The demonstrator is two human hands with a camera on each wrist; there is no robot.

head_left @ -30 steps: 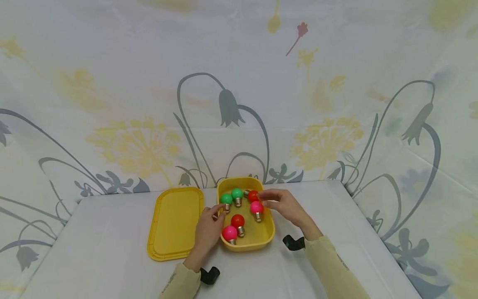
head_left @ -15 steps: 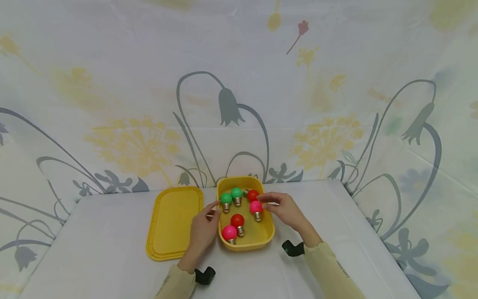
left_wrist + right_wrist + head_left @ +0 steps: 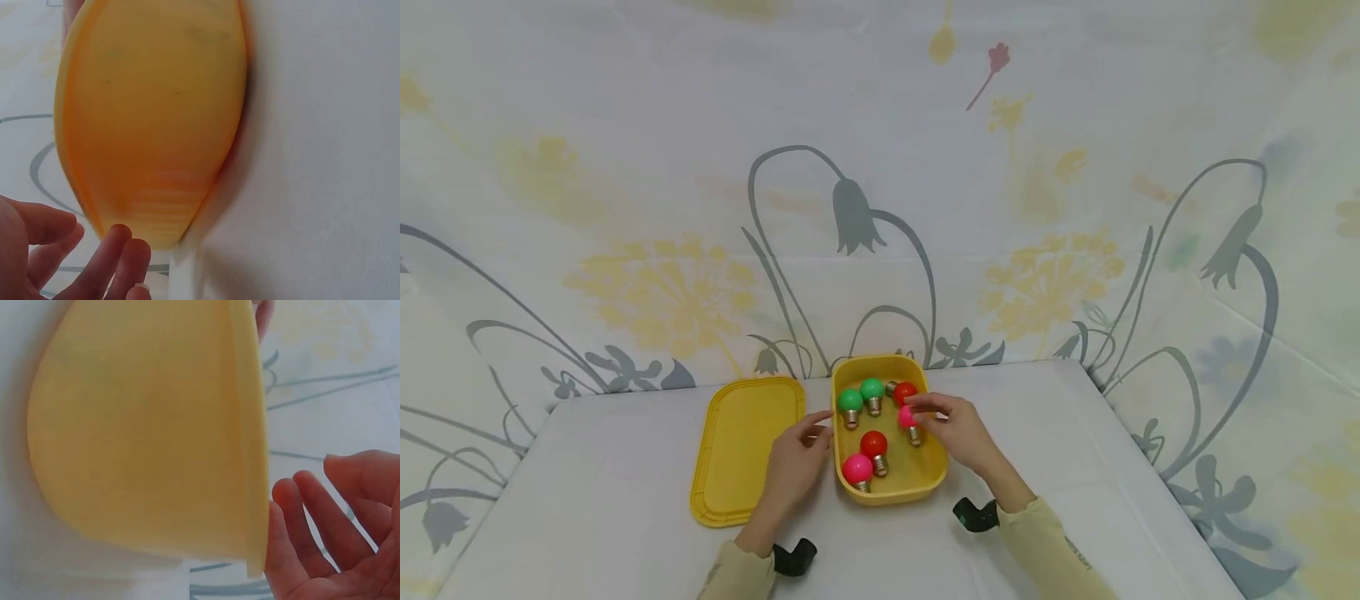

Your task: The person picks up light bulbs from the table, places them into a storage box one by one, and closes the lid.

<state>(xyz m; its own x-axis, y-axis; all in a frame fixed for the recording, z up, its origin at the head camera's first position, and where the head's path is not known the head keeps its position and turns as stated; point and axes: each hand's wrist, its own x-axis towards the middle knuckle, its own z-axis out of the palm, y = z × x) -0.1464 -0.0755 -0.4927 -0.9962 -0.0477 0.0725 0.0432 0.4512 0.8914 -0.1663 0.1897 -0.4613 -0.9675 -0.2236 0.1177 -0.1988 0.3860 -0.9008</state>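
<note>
A yellow plastic box [image 3: 891,499] stands on the table, holding light bulbs with metal screw bases. Two green bulbs [image 3: 872,389] lie at its back left. A red bulb [image 3: 905,393] and a pink bulb [image 3: 907,417] lie at the right, another red bulb [image 3: 873,443] and pink bulb [image 3: 857,469] toward the front left. My right hand [image 3: 957,431] reaches over the right rim, fingertips by the right pink bulb and partly covering it; its thumb and fingers are apart in the right wrist view. My left hand [image 3: 795,460], fingers relaxed, is just left of the box and holds nothing.
A flat yellow lid [image 3: 747,450] lies on the white table [image 3: 602,492] left of the box, partly behind my left hand. A flower-printed cloth [image 3: 880,275] rises behind the table's back edge. Black wrist mounts [image 3: 795,557] show at both sleeves.
My left hand has drawn back left from over the box's left rim, away from a green bulb. The right hand has shifted slightly left over the right pink bulb. The bulbs keep their places.
</note>
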